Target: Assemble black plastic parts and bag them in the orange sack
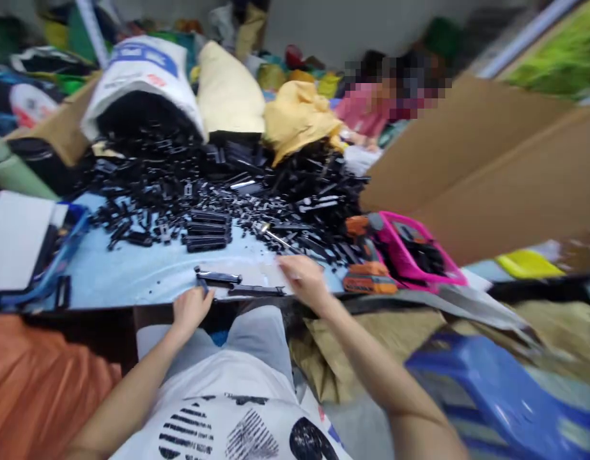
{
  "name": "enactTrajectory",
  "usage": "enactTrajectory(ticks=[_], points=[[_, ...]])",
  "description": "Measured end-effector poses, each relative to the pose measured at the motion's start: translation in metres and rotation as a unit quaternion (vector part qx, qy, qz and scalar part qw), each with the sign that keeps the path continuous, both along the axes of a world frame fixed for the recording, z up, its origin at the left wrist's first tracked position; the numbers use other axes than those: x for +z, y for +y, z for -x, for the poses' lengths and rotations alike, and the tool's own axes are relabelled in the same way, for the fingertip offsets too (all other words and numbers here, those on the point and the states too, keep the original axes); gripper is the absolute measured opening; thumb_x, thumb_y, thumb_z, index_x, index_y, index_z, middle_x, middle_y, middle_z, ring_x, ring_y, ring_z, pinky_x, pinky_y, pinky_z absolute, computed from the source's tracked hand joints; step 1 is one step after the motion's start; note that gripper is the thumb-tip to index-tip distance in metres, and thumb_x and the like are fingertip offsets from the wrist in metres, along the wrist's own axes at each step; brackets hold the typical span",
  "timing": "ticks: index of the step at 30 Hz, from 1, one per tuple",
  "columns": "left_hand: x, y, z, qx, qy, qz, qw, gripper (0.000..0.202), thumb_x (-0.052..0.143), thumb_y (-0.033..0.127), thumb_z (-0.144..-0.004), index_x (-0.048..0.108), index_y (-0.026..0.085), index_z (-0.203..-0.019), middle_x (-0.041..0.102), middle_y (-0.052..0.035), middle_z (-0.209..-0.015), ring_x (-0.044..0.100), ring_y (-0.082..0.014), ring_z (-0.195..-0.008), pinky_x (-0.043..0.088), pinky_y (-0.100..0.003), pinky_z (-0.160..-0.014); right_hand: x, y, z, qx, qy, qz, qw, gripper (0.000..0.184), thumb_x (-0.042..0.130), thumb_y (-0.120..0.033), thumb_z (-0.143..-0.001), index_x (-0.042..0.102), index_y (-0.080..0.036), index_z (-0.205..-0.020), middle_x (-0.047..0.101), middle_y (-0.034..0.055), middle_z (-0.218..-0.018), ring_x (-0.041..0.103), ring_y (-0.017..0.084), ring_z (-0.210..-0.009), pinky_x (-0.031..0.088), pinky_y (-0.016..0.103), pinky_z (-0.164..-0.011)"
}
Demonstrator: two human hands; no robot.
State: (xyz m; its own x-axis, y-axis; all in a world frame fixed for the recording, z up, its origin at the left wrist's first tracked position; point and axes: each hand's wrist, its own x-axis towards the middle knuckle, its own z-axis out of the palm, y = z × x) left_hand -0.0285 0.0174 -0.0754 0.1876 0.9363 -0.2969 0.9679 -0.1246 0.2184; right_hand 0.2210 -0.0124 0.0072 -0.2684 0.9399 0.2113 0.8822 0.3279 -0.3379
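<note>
At the table's front edge my left hand (192,310) is closed, pinching a small black plastic piece (203,282). Beside it lies a long black bar-shaped part (221,277), and a second black bar (256,291) rests along the edge between my hands. My right hand (305,282) is closed over the tabletop to the right; whatever its curled fingers hold is hidden. Just beyond those fingers, a thin metal rod (279,238) with a bright end lies by the pile. Several black bars (207,230) are stacked in a row behind my left hand.
Loose black parts (155,172) heap across the back, spilling from a white sack (146,70). On the right are an orange power drill (369,276), a pink basket (448,268) and a cardboard sheet (481,147). A blue tray (78,230) stands left. Another person (366,108) is beyond.
</note>
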Motion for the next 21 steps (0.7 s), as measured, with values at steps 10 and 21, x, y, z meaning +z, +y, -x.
enactTrajectory(ticks=[10,21], points=[[-0.007,-0.010,-0.020,0.125,-0.043,0.004,0.991,0.036,0.039,0.034,-0.090,0.068,0.013,-0.091,0.070,-0.0141,-0.090,0.067,-0.0240,-0.085,0.046,-0.031,-0.074,-0.109,0.067,0.112,0.196,0.050,-0.008,0.979,0.044,0.038,-0.031,-0.095,0.040,-0.021,-0.138,0.059,0.0118,-0.119,0.056,0.022,-0.107,0.047,0.038,-0.091],[-0.017,-0.003,-0.029,0.116,-0.054,-0.019,0.992,0.041,0.038,0.037,-0.091,0.070,0.011,-0.087,0.070,-0.0161,-0.088,0.066,-0.0253,-0.085,0.045,-0.031,-0.072,-0.115,0.069,0.095,0.210,0.170,0.028,0.962,0.040,0.035,-0.032,-0.096,0.046,-0.025,-0.135,0.056,0.0098,-0.120,0.051,0.020,-0.110,0.045,0.038,-0.095]])
